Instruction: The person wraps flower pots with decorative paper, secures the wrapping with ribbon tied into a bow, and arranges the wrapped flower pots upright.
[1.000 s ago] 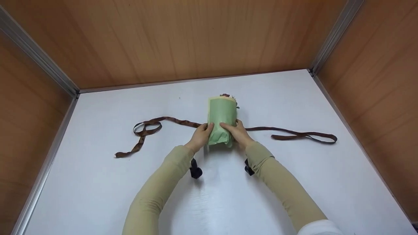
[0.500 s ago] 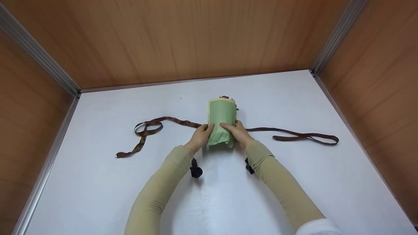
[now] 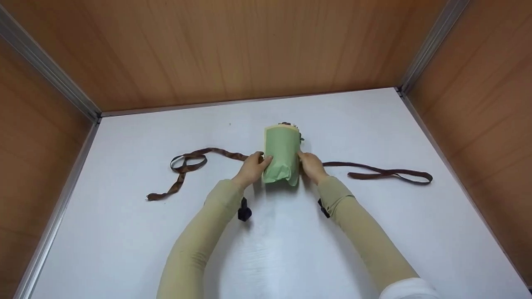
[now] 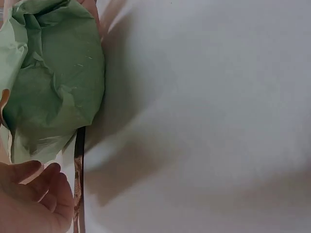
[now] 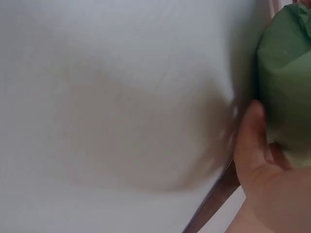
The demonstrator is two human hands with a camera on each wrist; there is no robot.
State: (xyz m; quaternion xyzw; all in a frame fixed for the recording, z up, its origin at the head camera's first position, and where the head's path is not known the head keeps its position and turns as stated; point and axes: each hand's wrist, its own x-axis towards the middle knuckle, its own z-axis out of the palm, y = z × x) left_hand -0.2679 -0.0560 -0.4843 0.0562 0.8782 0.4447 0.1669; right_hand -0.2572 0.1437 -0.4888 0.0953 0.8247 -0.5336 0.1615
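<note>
A small bouquet wrapped in green paper (image 3: pixel 282 145) lies across a long brown ribbon (image 3: pixel 376 170), with dark flower tips (image 3: pixel 285 123) at its far end. My left hand (image 3: pixel 251 169) is at the bouquet's left side, its thumb overlapping the paper in the head view. In the left wrist view, its fingers (image 4: pixel 60 194) curve loosely close by the paper with nothing visible between them. My right hand (image 3: pixel 312 167) touches the right side; in the right wrist view its thumb (image 5: pixel 252 131) lies fairly straight along the wrap. The ribbon's middle is hidden under the bouquet.
The ribbon's left part (image 3: pixel 187 167) makes a loop on the white table (image 3: pixel 124 232). Dark wrist gear (image 3: pixel 245 212) hangs below the left forearm. A wood-grain back panel (image 3: pixel 249 50) and side panels with metal edging enclose the table.
My right hand has shifted slightly right, its thumb coming off the front of the paper to its side. The left hand has moved slightly left and stays at the paper's edge.
</note>
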